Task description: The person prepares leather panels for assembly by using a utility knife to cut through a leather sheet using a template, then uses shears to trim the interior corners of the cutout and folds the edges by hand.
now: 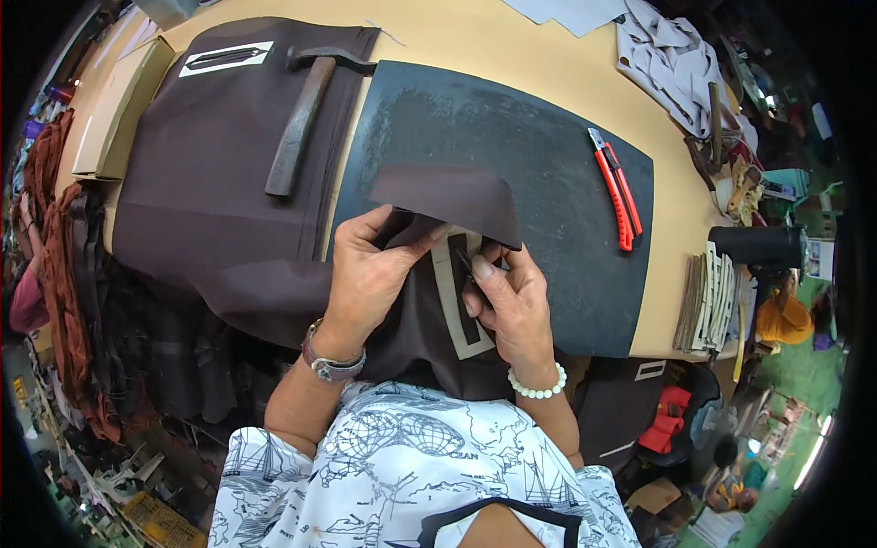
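Observation:
My left hand [370, 274] pinches a dark brown sheet of fabric or thin leather [448, 194], whose upper end is folded up over the fingers. A cream rectangular frame [448, 306] with a long slot lies on the sheet, below the fold and between my hands. At the slot, my right hand [516, 297] is closed, thumb against fingers, on a dark edge or flap of the sheet. The fingertips partly hide what they grip. The sheet hangs down over my lap, in front of the black cutting mat [438, 105].
Stacked dark brown sheets [210, 164] lie at left, with a hammer [300, 128] and a white slotted piece [227, 58] on top. A red box cutter [618, 192], blade out, rests on the mat's right. Grey scraps [662, 64] and stacked pale pieces [705, 301] line the table's right side.

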Demonstrator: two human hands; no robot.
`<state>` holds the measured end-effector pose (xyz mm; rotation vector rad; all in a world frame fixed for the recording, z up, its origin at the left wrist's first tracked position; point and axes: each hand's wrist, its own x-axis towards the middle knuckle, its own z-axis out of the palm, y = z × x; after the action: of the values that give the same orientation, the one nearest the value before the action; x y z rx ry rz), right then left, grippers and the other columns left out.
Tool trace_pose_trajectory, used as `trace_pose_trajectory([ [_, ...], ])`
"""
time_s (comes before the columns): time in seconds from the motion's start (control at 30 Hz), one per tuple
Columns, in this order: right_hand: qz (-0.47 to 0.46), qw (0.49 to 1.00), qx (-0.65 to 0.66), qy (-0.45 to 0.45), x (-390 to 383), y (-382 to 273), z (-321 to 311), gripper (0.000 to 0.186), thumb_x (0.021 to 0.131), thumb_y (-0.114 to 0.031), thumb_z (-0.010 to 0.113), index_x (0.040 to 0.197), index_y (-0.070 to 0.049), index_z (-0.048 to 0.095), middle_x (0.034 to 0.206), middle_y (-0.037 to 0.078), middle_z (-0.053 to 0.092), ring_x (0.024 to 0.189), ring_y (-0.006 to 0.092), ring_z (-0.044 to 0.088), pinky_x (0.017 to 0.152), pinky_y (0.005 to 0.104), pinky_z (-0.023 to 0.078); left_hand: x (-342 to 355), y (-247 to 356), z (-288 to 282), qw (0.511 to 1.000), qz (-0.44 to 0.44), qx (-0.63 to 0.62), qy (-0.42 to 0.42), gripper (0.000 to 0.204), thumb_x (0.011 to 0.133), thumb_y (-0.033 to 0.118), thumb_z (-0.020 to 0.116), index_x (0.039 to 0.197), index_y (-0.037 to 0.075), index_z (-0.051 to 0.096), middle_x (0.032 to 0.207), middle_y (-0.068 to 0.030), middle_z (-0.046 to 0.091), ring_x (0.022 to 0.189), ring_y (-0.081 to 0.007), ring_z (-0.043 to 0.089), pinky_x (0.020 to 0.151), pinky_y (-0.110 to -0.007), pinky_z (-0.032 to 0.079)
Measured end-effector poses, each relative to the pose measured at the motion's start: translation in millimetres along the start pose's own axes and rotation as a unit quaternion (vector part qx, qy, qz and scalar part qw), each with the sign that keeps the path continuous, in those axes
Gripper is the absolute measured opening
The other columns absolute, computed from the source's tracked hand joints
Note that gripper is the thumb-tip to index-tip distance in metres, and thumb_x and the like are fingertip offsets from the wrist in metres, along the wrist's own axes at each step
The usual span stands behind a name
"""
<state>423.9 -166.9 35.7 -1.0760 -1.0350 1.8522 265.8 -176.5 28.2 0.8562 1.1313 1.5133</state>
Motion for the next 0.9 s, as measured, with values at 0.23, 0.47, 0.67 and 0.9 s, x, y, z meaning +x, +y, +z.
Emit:
trace_pose_trajectory([
  [0.23,-0.014,0.999,0.043,0.013,-5,7,0,0.017,0.089,-0.013,0.058,0.097,-0.002,0.049,0.079,0.0,0.05,0.056,0.004,0.046,0.048,0.0179,0.036,-5,-3,3,0.999,-0.034,-0.032,-0.005,0.017,0.082,0.0,0.064,0.098,-0.004,0.065,0.094,-0.0049,0.066,0.084,-0.0075,0.059,0.077,-0.022,0.047],
  [0.47,-0.03,0.993,-0.111,0.033,-26,5,-1,0.019,0.094,-0.019,0.05,0.098,-0.002,0.043,0.062,0.001,0.052,0.053,0.0028,0.042,0.047,0.0181,0.033,-14,-10,12,0.997,-0.025,-0.03,0.059,0.019,0.085,0.007,0.063,0.102,-0.003,0.063,0.092,-0.004,0.066,0.081,-0.0062,0.056,0.073,-0.021,0.046],
  [0.67,-0.04,0.99,-0.121,0.056,-37,19,6,0.017,0.097,-0.019,0.043,0.098,-0.003,0.039,0.061,0.001,0.051,0.049,0.0024,0.038,0.045,0.0183,0.031,-21,-17,20,0.996,-0.005,0.014,0.085,0.019,0.086,0.01,0.063,0.1,-0.003,0.063,0.089,-0.0026,0.066,0.08,-0.0055,0.055,0.07,-0.022,0.044],
  [0.9,-0.068,0.995,-0.035,0.07,-34,27,13,0.016,0.098,-0.021,0.04,0.097,-0.005,0.038,0.066,0.001,0.048,0.051,0.0015,0.036,0.043,0.0162,0.029,-24,-19,28,0.994,0.021,-0.018,0.102,0.016,0.086,0.008,0.062,0.098,-0.003,0.062,0.088,-0.0031,0.065,0.079,-0.0061,0.054,0.07,-0.022,0.044],
])
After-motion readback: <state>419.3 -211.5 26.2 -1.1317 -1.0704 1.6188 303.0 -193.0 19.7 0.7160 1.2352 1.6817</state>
